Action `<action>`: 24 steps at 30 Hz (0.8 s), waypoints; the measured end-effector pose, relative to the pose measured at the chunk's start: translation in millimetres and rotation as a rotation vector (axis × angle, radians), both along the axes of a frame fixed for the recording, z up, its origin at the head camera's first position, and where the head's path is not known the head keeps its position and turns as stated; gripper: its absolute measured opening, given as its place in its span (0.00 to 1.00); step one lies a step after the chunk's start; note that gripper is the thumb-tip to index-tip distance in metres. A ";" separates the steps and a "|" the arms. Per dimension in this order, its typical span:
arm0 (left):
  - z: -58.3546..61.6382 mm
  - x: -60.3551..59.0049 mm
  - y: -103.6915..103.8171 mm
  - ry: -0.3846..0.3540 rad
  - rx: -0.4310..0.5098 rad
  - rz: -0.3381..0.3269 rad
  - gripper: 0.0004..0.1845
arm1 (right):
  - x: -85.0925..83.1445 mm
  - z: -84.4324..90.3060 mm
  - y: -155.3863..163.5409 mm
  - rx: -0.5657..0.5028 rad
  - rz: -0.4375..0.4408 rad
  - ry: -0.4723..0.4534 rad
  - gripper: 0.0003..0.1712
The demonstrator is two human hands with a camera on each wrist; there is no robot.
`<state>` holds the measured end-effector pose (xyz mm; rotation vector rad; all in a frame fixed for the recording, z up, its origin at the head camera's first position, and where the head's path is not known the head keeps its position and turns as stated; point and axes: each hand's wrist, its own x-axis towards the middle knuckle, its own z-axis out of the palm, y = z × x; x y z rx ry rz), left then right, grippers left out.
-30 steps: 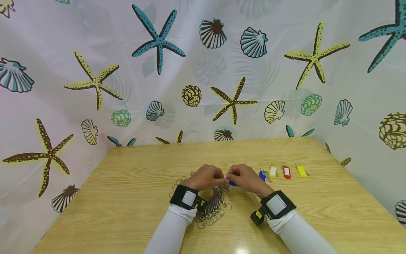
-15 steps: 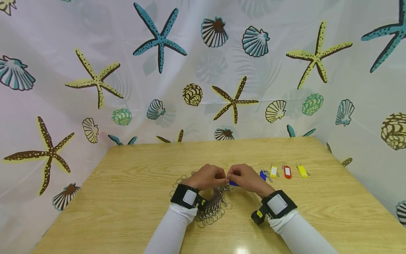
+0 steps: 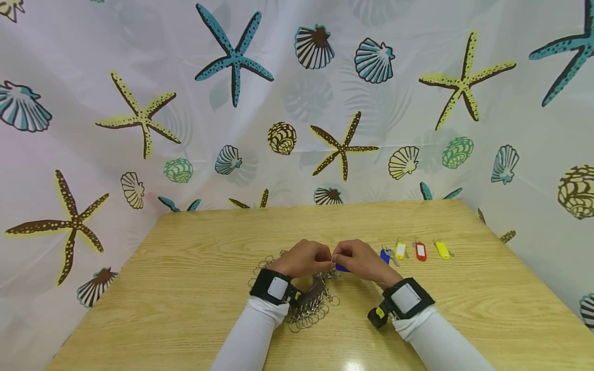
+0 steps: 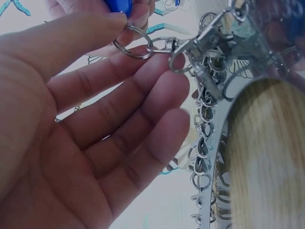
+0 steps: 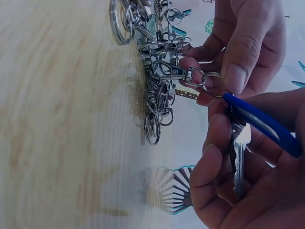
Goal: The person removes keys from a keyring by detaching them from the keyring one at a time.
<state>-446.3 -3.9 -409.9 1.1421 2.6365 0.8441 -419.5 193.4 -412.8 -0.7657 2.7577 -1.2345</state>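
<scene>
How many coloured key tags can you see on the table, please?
5: blue, yellow, red and yellow in a row right of the hands; another blue in the right hand. More may be hidden.

The right hand (image 5: 248, 176) fills the lower right of the right wrist view, its fingers curled round a blue key tag (image 5: 262, 124) and a silver key (image 5: 239, 157) that hangs below the tag's near end. Just above the tag, the left hand (image 5: 243, 43) pinches a small split ring (image 5: 209, 85) between thumb and fingers. That ring joins a swivel clasp (image 5: 174, 70), which leads into a heap of metal key rings and clasps (image 5: 155, 86) lying on the wooden table (image 5: 62, 119). Beyond the heap, a curtain printed with shells (image 5: 176, 191) shows behind the table's edge.
</scene>
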 end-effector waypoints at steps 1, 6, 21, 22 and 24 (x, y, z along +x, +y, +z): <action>0.1 0.1 0.0 -0.001 0.002 0.001 0.06 | -0.1 -0.1 0.1 0.001 0.002 0.003 0.09; 0.1 0.6 0.0 0.011 0.007 -0.004 0.05 | -0.4 -0.3 0.1 0.000 0.007 0.006 0.09; 1.5 2.0 -0.3 0.023 0.008 -0.017 0.05 | 0.6 -0.3 -0.3 0.010 0.000 0.000 0.08; 1.6 2.0 -0.4 0.027 0.006 -0.021 0.04 | 0.7 0.0 -0.4 0.010 0.000 0.001 0.08; 1.5 1.5 -1.1 0.038 0.002 -0.033 0.03 | 1.1 0.3 -0.3 0.011 0.009 0.002 0.08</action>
